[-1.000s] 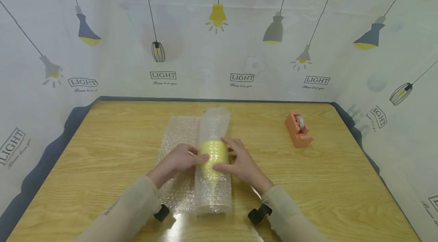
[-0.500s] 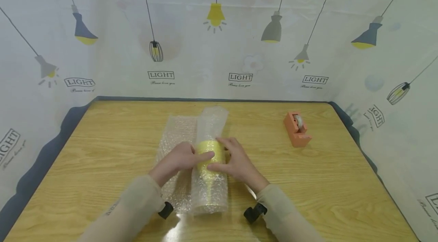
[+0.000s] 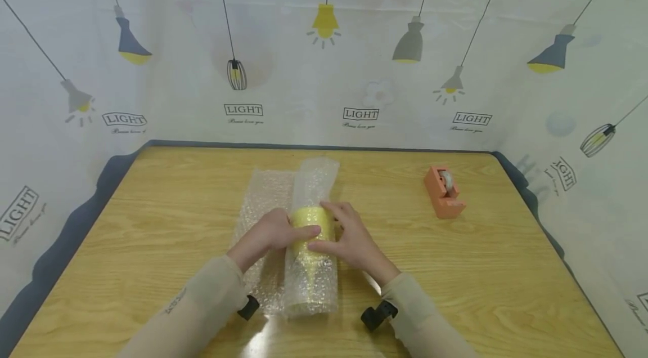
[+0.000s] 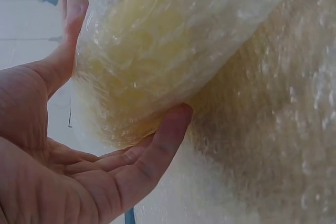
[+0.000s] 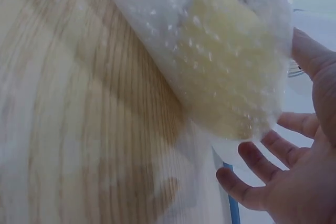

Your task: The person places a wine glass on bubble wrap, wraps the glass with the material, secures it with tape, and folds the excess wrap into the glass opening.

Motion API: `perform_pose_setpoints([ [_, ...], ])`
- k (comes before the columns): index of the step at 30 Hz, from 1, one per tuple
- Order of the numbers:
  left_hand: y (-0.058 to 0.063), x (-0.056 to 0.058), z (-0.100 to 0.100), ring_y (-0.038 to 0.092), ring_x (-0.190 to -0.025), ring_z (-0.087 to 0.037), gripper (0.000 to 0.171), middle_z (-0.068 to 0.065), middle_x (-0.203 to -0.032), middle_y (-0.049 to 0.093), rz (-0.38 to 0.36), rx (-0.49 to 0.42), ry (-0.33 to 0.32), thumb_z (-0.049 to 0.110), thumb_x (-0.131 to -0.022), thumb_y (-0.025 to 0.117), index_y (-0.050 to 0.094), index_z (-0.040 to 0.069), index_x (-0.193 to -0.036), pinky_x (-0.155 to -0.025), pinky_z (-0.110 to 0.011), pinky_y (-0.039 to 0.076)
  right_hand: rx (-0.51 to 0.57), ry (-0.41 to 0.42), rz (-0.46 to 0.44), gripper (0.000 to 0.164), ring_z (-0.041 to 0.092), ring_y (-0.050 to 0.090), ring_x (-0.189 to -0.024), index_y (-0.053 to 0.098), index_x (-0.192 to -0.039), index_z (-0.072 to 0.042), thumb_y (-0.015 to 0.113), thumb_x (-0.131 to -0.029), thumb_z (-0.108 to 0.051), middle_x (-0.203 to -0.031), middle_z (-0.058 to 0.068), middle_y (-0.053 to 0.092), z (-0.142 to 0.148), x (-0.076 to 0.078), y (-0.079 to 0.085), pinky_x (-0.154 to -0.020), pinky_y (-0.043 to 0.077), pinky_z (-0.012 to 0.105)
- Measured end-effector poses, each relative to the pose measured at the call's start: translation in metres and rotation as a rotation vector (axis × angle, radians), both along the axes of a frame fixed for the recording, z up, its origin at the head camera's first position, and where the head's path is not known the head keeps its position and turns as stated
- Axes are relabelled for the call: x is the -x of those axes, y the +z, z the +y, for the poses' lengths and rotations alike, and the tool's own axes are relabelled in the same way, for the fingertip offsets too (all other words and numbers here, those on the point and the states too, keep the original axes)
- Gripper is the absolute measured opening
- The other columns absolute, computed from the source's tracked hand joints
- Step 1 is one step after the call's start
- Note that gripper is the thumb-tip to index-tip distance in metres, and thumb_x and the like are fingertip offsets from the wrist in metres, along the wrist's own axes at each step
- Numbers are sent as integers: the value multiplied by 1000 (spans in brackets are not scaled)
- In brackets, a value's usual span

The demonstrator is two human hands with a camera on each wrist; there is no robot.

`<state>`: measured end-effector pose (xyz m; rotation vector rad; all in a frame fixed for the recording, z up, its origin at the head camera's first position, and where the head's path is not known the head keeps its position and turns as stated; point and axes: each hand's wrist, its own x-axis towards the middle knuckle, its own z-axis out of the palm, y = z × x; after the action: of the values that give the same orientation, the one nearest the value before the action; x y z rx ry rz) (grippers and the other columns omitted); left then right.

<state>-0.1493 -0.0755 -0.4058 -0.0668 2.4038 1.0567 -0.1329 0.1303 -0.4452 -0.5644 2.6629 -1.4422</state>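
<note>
A yellow object, wide at the far end and narrowing toward the person, lies inside a roll of clear bubble wrap. Layers of wrap blur its exact kind. My left hand grips the roll's left side, thumb across the top. In the left wrist view, the fingers of that hand curve under the wrapped wide end. From the right, my right hand holds the roll, thumb on top and index finger at its far end. In the right wrist view, its fingers are spread, some fingertips right at the wrap's edge.
A flat stretch of bubble wrap extends left of the roll on the wooden table. An orange tape dispenser with a tape roll stands at the back right. A lamp-printed cloth hangs behind the table.
My left thumb has slid rightward over the top of the wrapped yellow object. The roll and right hand have shifted slightly left relative to the table.
</note>
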Motion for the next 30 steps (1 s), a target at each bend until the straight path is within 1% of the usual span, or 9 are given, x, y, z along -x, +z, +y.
perform_pose_setpoints([
  [3,0,0,-3,59,-80,-23,66,-9,-89,61,-7,3,2,65,-81,78,64,2,-95,-71,-38,56,48,-4,-37,87,35,54,-124,43,-156,-7,88,-84,-26,-146,16,48,5,0,0,-101,52,54],
  [6,0,0,-5,58,-78,-22,66,-8,-86,60,-8,29,-3,65,-82,77,65,1,-94,-68,-36,54,114,-14,-95,86,38,56,-126,40,-157,-6,86,-87,-23,-152,19,44,10,1,-1,-103,52,55],
  [8,1,0,-7,56,-76,-22,68,-8,-85,59,-6,55,-15,67,-82,76,66,1,-93,-65,-35,52,138,-14,-123,84,41,57,-128,39,-157,-3,84,-89,-22,-153,21,44,12,2,-2,-104,52,55],
  [12,1,1,-9,60,-81,-25,75,-11,-92,63,9,83,-26,70,-80,75,66,-2,-100,-68,-37,55,119,-15,-186,79,41,60,-126,41,-155,0,81,-92,-27,-147,21,52,13,3,-4,-101,55,54],
  [15,0,2,-10,60,-87,-27,80,-13,-98,62,33,92,-26,69,-79,77,62,-4,-108,-72,-38,55,82,-28,-224,74,39,62,-124,46,-152,-1,79,-93,-33,-143,18,58,13,3,-4,-100,55,53],
  [19,0,3,-11,57,-87,-27,79,-14,-101,60,54,95,-31,64,-81,79,56,-4,-114,-69,-35,53,61,-27,-244,68,35,64,-121,51,-149,-4,77,-94,-35,-140,15,62,12,2,-4,-98,56,52],
  [21,0,4,-12,57,-86,-27,77,-15,-101,60,57,101,-41,62,-83,79,56,-5,-115,-68,-35,53,64,-13,-244,66,34,65,-119,52,-148,-4,76,-95,-34,-138,15,63,11,1,-4,-96,57,51],
  [24,0,4,-15,59,-87,-28,74,-15,-103,62,61,105,-53,60,-85,78,58,-5,-115,-70,-37,55,70,10,-242,67,33,66,-115,51,-148,-1,75,-95,-34,-134,17,65,10,1,-3,-96,57,50],
  [30,-1,3,-23,61,-90,-28,62,-14,-102,63,50,53,-43,54,-87,78,58,0,-109,-72,-37,55,94,56,-232,68,35,66,-117,47,-150,3,72,-98,-33,-133,23,65,7,-1,-4,-101,55,48],
])
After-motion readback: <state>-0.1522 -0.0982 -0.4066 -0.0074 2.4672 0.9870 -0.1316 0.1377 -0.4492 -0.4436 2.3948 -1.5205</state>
